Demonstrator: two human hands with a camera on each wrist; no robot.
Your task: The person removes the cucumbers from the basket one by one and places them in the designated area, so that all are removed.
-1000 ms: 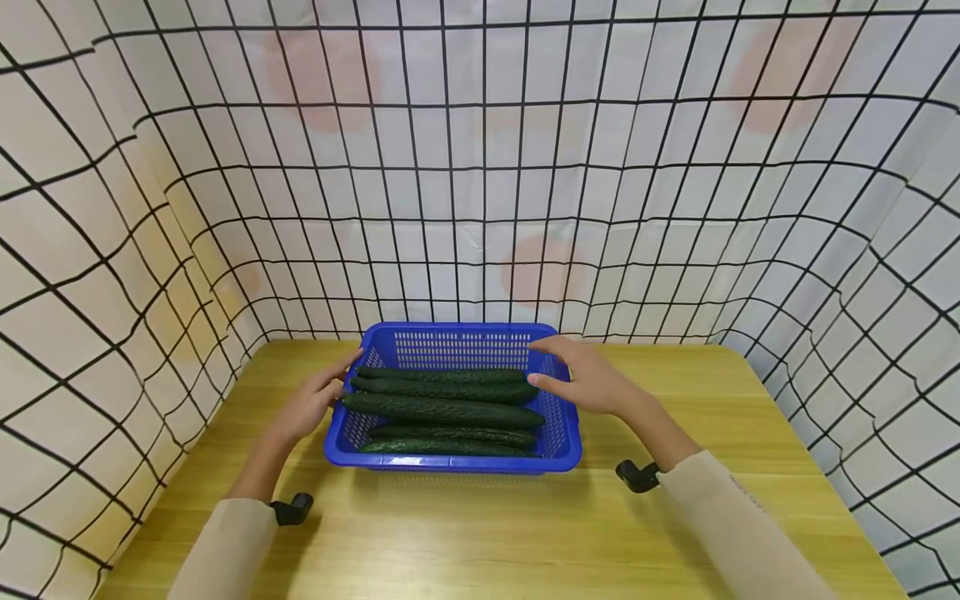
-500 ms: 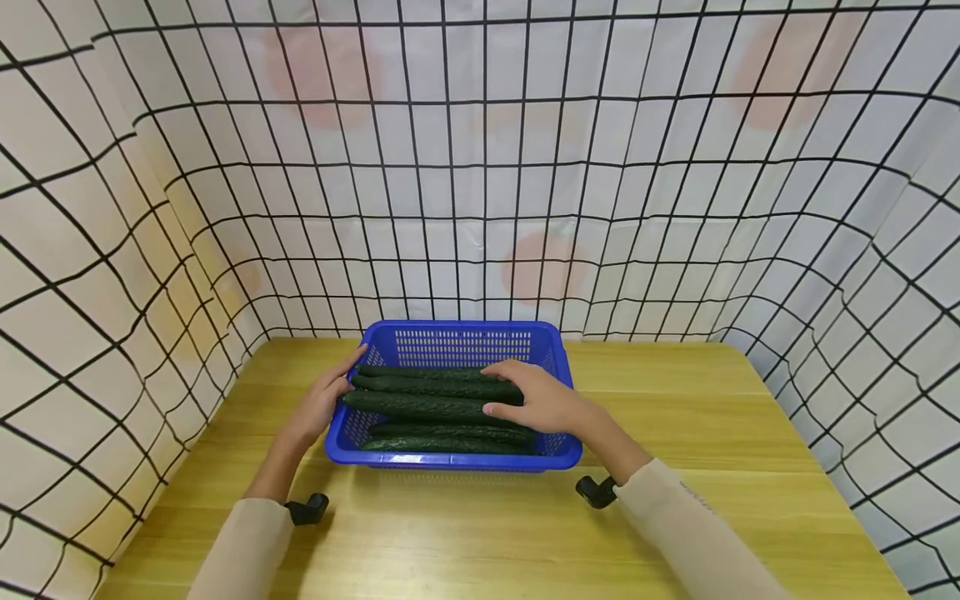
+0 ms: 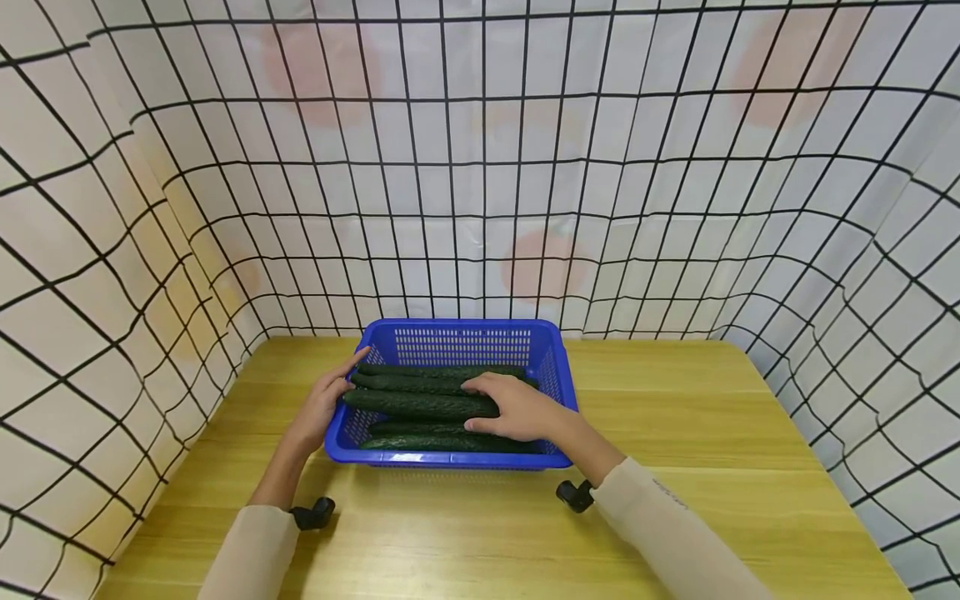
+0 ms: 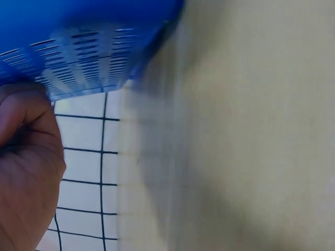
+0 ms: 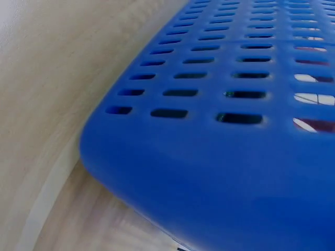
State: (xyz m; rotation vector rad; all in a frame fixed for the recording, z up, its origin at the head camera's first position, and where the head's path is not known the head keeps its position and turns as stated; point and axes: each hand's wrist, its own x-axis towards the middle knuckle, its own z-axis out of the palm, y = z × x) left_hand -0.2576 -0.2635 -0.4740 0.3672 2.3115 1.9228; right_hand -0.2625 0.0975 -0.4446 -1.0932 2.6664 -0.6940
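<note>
A blue plastic basket holds several long dark green cucumbers lying lengthwise. My right hand is over the basket's right half in the head view. Its thumb and fingers straddle the uppermost cucumber near its right end, gripping it from above. At the basket's left end, my left hand holds the rim, index finger stretched along it. The left wrist view has the left hand with curled fingers against the perforated wall. In the right wrist view the basket wall hides the right hand.
The basket stands on a wood-grain table, near its back edge. A black wire grid with white sheeting encloses the back and both sides. A small black camera sits at the right wrist, another camera at the left.
My right hand has moved left from the basket's right rim and come down around the uppermost cucumber. My left hand has stayed at the left rim with a slight shift.
</note>
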